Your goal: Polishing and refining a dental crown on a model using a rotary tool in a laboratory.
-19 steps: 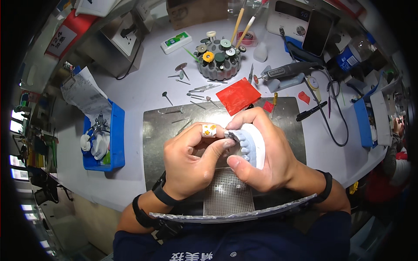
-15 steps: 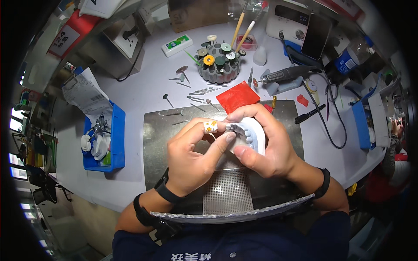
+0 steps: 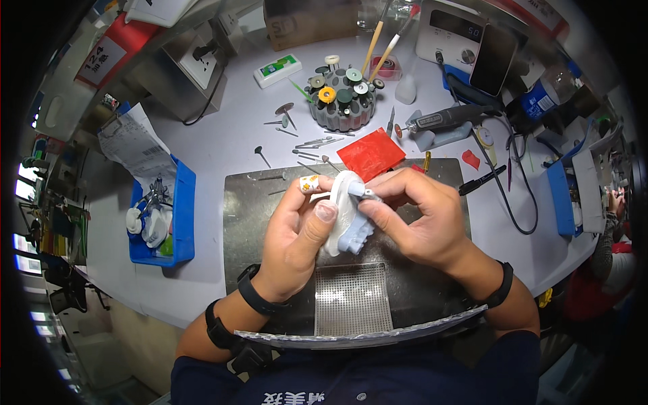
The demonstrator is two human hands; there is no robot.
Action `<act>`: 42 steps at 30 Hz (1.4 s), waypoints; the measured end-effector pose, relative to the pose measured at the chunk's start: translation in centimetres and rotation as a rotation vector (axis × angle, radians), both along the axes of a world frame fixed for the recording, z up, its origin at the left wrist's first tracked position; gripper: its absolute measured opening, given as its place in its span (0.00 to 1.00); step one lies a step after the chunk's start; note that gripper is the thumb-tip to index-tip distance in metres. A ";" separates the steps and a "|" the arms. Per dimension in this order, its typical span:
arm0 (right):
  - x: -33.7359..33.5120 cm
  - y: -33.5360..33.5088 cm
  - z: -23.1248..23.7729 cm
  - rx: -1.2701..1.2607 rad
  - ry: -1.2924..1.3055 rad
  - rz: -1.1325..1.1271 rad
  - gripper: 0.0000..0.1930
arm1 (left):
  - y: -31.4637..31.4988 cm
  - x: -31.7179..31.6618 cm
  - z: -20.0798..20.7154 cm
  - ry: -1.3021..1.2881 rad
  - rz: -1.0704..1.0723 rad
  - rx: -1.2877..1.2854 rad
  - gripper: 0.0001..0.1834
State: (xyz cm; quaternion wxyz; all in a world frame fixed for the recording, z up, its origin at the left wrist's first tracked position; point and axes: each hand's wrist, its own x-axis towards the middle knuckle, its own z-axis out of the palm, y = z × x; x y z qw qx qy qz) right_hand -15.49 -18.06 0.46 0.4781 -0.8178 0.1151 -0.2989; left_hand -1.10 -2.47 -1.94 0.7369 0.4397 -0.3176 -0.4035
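A dental plaster model point(image 3: 342, 219), with a white base and pale blue teeth, is tilted on its side above the metal bench plate. My left hand point(image 3: 289, 239) grips it by the base, thumb on the near face, a patterned bandage round one finger. Against the upper part of the tooth row, my right hand point(image 3: 432, 219) has thumb and fingers pinched on a small grey piece point(image 3: 369, 194), mostly hidden by the fingertips. Below the model lies a perforated metal grid point(image 3: 352, 297) set in the dark metal plate point(image 3: 253, 202).
Loose rotary burs point(image 3: 314, 143) and a red packet point(image 3: 371, 154) lie beyond the plate. Behind them stands a round bur holder point(image 3: 342, 115). A handpiece point(image 3: 445, 119) rests on its stand at right, its cord looping nearby. A blue bin point(image 3: 182, 223) stands left.
The model has passed from my right hand to my left and turned, so its base faces left and its teeth right. My right fingers now pinch at the tooth row.
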 end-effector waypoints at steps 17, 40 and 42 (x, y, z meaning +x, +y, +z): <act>-1.3 0.6 -0.7 -0.703 0.150 0.158 0.16 | 1.3 -0.7 1.8 -0.389 -0.234 0.257 0.19; -1.2 -4.4 0.0 -0.186 0.077 0.325 0.11 | 1.1 3.1 1.4 0.194 -0.037 0.017 0.27; -1.4 -4.2 -0.1 -0.178 0.076 0.335 0.10 | 1.4 2.3 1.5 0.174 -0.094 0.042 0.28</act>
